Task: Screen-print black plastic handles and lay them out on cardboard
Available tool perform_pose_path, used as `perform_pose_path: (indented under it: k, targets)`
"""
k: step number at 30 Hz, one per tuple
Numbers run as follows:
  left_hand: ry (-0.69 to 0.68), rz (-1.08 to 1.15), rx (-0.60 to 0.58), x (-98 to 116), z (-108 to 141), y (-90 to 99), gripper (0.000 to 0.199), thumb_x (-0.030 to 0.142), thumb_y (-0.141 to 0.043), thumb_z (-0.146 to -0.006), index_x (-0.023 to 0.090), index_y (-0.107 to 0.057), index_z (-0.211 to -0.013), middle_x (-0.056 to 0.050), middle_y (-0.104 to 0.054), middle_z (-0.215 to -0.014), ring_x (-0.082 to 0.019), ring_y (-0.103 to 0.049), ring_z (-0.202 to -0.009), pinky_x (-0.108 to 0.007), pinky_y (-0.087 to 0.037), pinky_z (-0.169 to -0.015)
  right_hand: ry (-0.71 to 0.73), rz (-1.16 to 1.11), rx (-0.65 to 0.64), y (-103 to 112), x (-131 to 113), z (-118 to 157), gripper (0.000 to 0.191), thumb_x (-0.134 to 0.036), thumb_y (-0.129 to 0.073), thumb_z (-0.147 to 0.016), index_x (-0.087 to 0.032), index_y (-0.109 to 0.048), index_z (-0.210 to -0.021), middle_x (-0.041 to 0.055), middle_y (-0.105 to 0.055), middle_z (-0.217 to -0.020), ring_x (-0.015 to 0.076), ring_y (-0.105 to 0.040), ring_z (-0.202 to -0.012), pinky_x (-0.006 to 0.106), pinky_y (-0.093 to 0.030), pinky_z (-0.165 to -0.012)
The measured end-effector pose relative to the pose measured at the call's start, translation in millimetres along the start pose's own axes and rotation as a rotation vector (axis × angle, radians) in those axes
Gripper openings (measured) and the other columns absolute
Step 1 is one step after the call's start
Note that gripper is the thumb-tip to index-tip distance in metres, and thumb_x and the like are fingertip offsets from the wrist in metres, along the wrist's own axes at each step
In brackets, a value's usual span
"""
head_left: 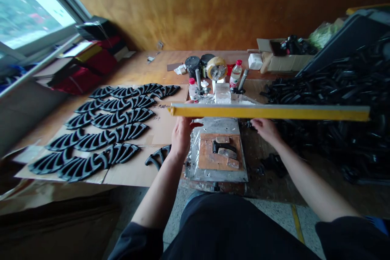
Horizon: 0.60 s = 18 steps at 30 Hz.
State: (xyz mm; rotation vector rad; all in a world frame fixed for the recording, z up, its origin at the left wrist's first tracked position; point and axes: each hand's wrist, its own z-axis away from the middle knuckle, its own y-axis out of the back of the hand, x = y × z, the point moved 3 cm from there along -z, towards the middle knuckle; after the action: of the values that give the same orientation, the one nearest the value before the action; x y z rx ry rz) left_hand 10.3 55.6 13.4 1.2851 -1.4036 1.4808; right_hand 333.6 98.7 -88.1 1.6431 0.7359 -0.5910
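My left hand [182,136] is raised at the left edge of a metal plate fixture [195,170], with the thumb stretched out and apart. Part of its fingers is hidden behind a yellow bar [268,112] that crosses the view. My right hand [265,128] is to the right of the fixture, fingers closed together beside something small and dark; what they hold, if anything, cannot be made out. Between and below the hands, a black curved part [224,146] lies among small blocks on a wooden board [207,160] on the fixture.
Rows of black ribbed parts [123,115] lie on cardboard [122,176] at left. A large heap of black parts [329,130] is at right. Behind the fixture stand a red-capped bottle [235,74], a tape roll [217,68] and a black tub [192,64].
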Motion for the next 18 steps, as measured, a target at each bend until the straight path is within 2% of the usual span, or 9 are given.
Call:
perform_pose_path:
  k: [2,4,5,8,10,12,14,16,18]
  targets:
    - [0.006,0.041,0.057,-3.7,-0.4,-6.8,0.049,0.06,-0.045,-0.089,0.02,-0.059,-0.114,-0.007,-0.067,-0.099,-0.016,-0.064,-0.089,-0.026,-0.051,-0.07,0.119,0.09,-0.163,-37.7,-8.9,29.2,0.022,-0.04,-0.068,-0.081,-0.019,-0.065,-0.08,0.0058,-0.067,-0.085,0.0205,-0.059,-0.08,0.033,-0.046,-0.076]
    - [0.099,0.074,0.125,-23.0,15.9,-9.1,0.049,0.06,-0.049,-0.088,0.021,-0.057,-0.117,-0.006,-0.068,-0.098,-0.015,-0.065,-0.084,-0.025,-0.051,-0.067,0.229,0.232,-0.294,-71.1,-24.7,52.9,0.016,-0.033,-0.07,-0.081,-0.018,-0.063,-0.08,0.0085,-0.065,-0.093,0.024,-0.058,-0.092,0.036,-0.045,-0.085]
    - [0.224,0.079,0.109,-39.0,29.7,-10.9,0.049,0.059,-0.053,-0.086,0.021,-0.056,-0.117,-0.007,-0.069,-0.099,-0.015,-0.065,-0.081,-0.025,-0.05,-0.064,0.238,0.298,-0.331,-83.1,-32.7,61.5,0.012,-0.028,-0.068,-0.083,-0.018,-0.061,-0.08,0.0098,-0.064,-0.094,0.0251,-0.057,-0.095,0.037,-0.045,-0.087]
    - [0.772,0.102,-0.074,-95.0,84.8,-20.1,0.053,0.059,-0.064,-0.079,0.019,-0.058,-0.114,-0.011,-0.069,-0.108,-0.019,-0.067,-0.081,-0.028,-0.052,-0.061,0.109,0.385,-0.349,-100.8,-57.1,78.8,0.005,-0.02,-0.058,-0.089,-0.017,-0.058,-0.085,0.0109,-0.064,-0.087,0.025,-0.058,-0.089,0.036,-0.046,-0.081]
    - [0.945,0.186,-0.117,-118.7,112.9,-24.8,0.05,0.06,-0.064,-0.078,0.019,-0.061,-0.106,-0.011,-0.069,-0.109,-0.02,-0.067,-0.086,-0.03,-0.054,-0.065,0.12,0.353,-0.335,-103.7,-77.8,88.2,0.006,-0.02,-0.054,-0.092,-0.017,-0.058,-0.09,0.011,-0.064,-0.088,0.0247,-0.058,-0.089,0.035,-0.047,-0.078]
    - [0.928,0.263,-0.045,-127.2,121.5,-21.5,0.044,0.059,-0.064,-0.078,0.017,-0.061,-0.092,-0.009,-0.069,-0.099,-0.019,-0.067,-0.086,-0.029,-0.054,-0.068,0.265,0.262,-0.325,-99.9,-96.7,95.5,0.008,-0.019,-0.051,-0.094,-0.018,-0.059,-0.092,0.0102,-0.064,-0.093,0.0236,-0.057,-0.093,0.035,-0.047,-0.081]
    - [0.849,0.214,0.049,-125.1,114.4,-3.2,0.041,0.055,-0.067,-0.077,0.016,-0.06,-0.087,-0.008,-0.069,-0.092,-0.017,-0.067,-0.081,-0.027,-0.052,-0.066,0.399,0.185,-0.323,-84.0,-99.9,98.6,0.018,-0.011,-0.046,-0.093,-0.019,-0.061,-0.1,0.0083,-0.065,-0.102,0.0218,-0.056,-0.101,0.036,-0.048,-0.088]
    - [0.725,0.064,0.152,-118.0,100.0,34.7,0.04,0.052,-0.067,-0.078,0.016,-0.059,-0.091,-0.009,-0.07,-0.095,-0.017,-0.068,-0.076,-0.026,-0.051,-0.062,0.403,0.232,-0.294,-53.0,-77.5,97.8,0.039,0.001,-0.04,-0.086,-0.021,-0.061,-0.11,0.0068,-0.064,-0.111,0.0206,-0.054,-0.108,0.037,-0.046,-0.094]
    - [0.575,-0.101,0.303,-112.3,89.0,90.3,0.036,0.051,-0.061,-0.081,0.016,-0.058,-0.092,-0.008,-0.07,-0.093,-0.017,-0.067,-0.071,-0.027,-0.051,-0.06,0.279,0.426,-0.249,-11.9,-31.7,98.6,0.056,0.009,-0.037,-0.076,-0.021,-0.061,-0.117,0.0077,-0.062,-0.117,0.0219,-0.051,-0.114,0.039,-0.044,-0.097]
